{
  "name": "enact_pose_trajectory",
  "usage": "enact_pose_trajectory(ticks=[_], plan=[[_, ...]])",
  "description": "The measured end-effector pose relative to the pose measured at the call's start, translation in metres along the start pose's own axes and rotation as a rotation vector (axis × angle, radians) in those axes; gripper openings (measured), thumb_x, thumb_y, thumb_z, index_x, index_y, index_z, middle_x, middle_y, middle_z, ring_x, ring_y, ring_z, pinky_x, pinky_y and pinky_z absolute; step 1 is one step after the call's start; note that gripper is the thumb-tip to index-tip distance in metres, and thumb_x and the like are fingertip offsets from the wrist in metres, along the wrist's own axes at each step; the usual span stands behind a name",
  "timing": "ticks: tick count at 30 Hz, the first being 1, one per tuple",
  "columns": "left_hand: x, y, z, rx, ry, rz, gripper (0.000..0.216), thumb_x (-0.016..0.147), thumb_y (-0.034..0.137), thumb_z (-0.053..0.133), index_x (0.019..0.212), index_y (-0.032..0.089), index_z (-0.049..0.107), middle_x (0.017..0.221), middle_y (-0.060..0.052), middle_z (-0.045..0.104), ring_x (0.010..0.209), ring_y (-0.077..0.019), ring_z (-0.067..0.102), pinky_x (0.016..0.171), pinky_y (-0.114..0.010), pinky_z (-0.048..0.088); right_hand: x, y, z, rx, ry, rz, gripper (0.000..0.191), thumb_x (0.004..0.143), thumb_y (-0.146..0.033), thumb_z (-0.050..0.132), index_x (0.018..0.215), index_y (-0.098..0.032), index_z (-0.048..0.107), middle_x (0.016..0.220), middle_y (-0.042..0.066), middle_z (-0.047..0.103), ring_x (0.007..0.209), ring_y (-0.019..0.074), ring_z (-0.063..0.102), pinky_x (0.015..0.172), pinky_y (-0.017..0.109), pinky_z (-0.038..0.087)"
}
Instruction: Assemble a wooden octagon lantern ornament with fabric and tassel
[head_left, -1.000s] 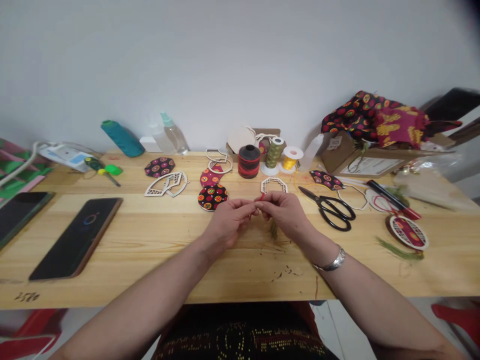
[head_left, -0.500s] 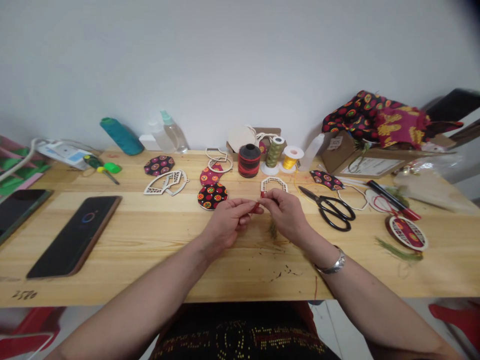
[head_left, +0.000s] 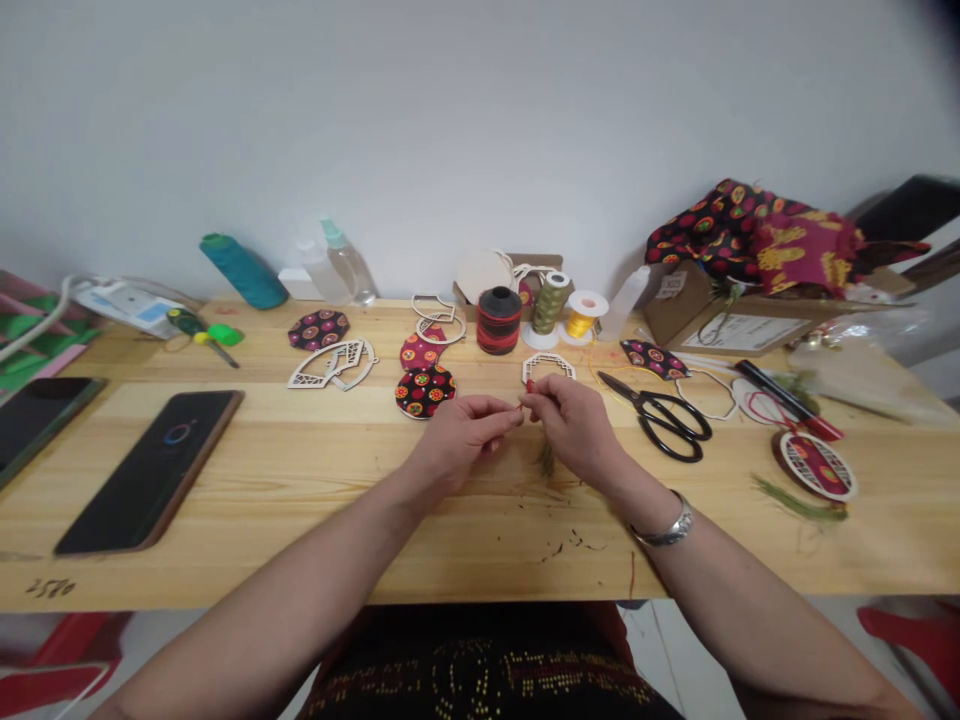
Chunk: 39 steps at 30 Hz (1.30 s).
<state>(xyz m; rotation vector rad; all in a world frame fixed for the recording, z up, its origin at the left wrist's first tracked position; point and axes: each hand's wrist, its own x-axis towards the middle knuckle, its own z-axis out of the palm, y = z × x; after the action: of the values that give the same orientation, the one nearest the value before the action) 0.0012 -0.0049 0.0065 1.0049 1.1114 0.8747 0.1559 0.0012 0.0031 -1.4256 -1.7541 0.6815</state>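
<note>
My left hand (head_left: 465, 435) and my right hand (head_left: 574, 430) meet fingertip to fingertip above the middle of the table. A small red cord (head_left: 530, 386) rises from my right fingers, pinched between thumb and forefinger. My left thumb and forefinger are also pinched, on a thin red strand at the gap between the hands; most of it is hidden. Just beyond my right hand lies a pale openwork frame (head_left: 548, 367), partly covered by the hand. A greenish tassel (head_left: 547, 461) lies below the fingers. To the right rest black-handled scissors (head_left: 667, 420).
Fabric-covered pieces (head_left: 425, 392) and pale cut-out frames (head_left: 334, 366) lie to the left. Thread spools, including a red-and-black one (head_left: 499, 322), stand at the back. A phone (head_left: 150, 470) lies left, a finished oval pendant (head_left: 817, 464) right, before a cardboard box (head_left: 739, 325) of cloth.
The red cord now stands up at my right fingertips rather than lying across both hands' fingers. My left fingers have curled and pinch the thin strand.
</note>
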Motion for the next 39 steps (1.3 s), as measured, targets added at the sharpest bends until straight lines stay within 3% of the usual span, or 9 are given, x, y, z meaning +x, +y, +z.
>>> enact_pose_trajectory(ticks=[2, 4, 8, 12, 26, 34, 39], plan=[[-0.001, -0.002, 0.001, 0.189, 0.043, 0.134, 0.017, 0.067, 0.033, 0.073, 0.070, 0.016, 0.071, 0.055, 0.002, 0.059, 0.047, -0.0070, 0.044, 0.045, -0.021, 0.032, 0.000, 0.000, 0.001, 0.095, -0.012, 0.045, 0.015, 0.080, -0.023, 0.056, 0.065, -0.019, 0.055, 0.057, -0.002, 0.058, 0.056, 0.0120, 0.051, 0.059, 0.026, 0.038], [-0.001, -0.006, 0.001, 0.391, 0.089, 0.357, 0.011, 0.072, 0.028, 0.069, 0.071, 0.017, 0.072, 0.066, 0.000, 0.065, 0.058, -0.0103, 0.053, 0.054, -0.023, 0.040, 0.001, 0.001, 0.002, 0.208, -0.028, 0.110, 0.015, 0.078, -0.024, 0.058, 0.064, -0.019, 0.056, 0.053, -0.003, 0.056, 0.052, 0.0110, 0.049, 0.056, 0.025, 0.037], [-0.002, -0.018, 0.001, 0.763, 0.154, 0.771, 0.013, 0.081, 0.017, 0.059, 0.081, 0.017, 0.073, 0.071, -0.003, 0.065, 0.066, -0.0124, 0.057, 0.062, -0.026, 0.045, 0.003, 0.002, 0.006, 0.415, -0.062, 0.224, 0.016, 0.074, -0.028, 0.060, 0.062, -0.018, 0.056, 0.048, -0.004, 0.053, 0.046, 0.0094, 0.045, 0.050, 0.024, 0.035], [-0.003, -0.026, 0.000, 1.010, 0.195, 0.989, 0.019, 0.086, 0.017, 0.052, 0.087, 0.016, 0.071, 0.075, -0.004, 0.065, 0.067, -0.0125, 0.057, 0.062, -0.025, 0.045, 0.002, 0.001, 0.008, 0.565, -0.075, 0.310, 0.017, 0.070, -0.031, 0.063, 0.062, -0.018, 0.057, 0.047, -0.005, 0.051, 0.043, 0.0080, 0.042, 0.046, 0.023, 0.031], [-0.006, -0.025, 0.003, 1.255, 0.263, 1.100, 0.020, 0.089, 0.018, 0.047, 0.087, 0.016, 0.068, 0.071, -0.002, 0.063, 0.060, -0.0114, 0.055, 0.054, -0.023, 0.040, 0.000, -0.007, 0.009, 0.752, -0.106, 0.441, 0.022, 0.065, -0.034, 0.067, 0.061, -0.017, 0.054, 0.041, -0.007, 0.045, 0.039, 0.0049, 0.035, 0.041, 0.021, 0.022], [-0.006, -0.025, 0.001, 1.213, 0.205, 1.057, 0.021, 0.086, 0.016, 0.049, 0.096, 0.014, 0.068, 0.076, -0.005, 0.063, 0.063, -0.0135, 0.056, 0.056, -0.025, 0.043, 0.000, -0.007, 0.009, 0.740, -0.118, 0.430, 0.023, 0.067, -0.034, 0.065, 0.059, -0.017, 0.053, 0.041, -0.007, 0.045, 0.039, 0.0048, 0.035, 0.041, 0.020, 0.022], [-0.007, -0.019, 0.001, 1.155, 0.220, 1.014, 0.022, 0.085, 0.018, 0.049, 0.086, 0.013, 0.070, 0.074, -0.006, 0.063, 0.066, -0.0150, 0.057, 0.060, -0.026, 0.046, 0.000, -0.004, 0.009, 0.715, -0.118, 0.418, 0.023, 0.067, -0.035, 0.065, 0.058, -0.017, 0.053, 0.041, -0.007, 0.044, 0.038, 0.0045, 0.034, 0.041, 0.020, 0.022]])
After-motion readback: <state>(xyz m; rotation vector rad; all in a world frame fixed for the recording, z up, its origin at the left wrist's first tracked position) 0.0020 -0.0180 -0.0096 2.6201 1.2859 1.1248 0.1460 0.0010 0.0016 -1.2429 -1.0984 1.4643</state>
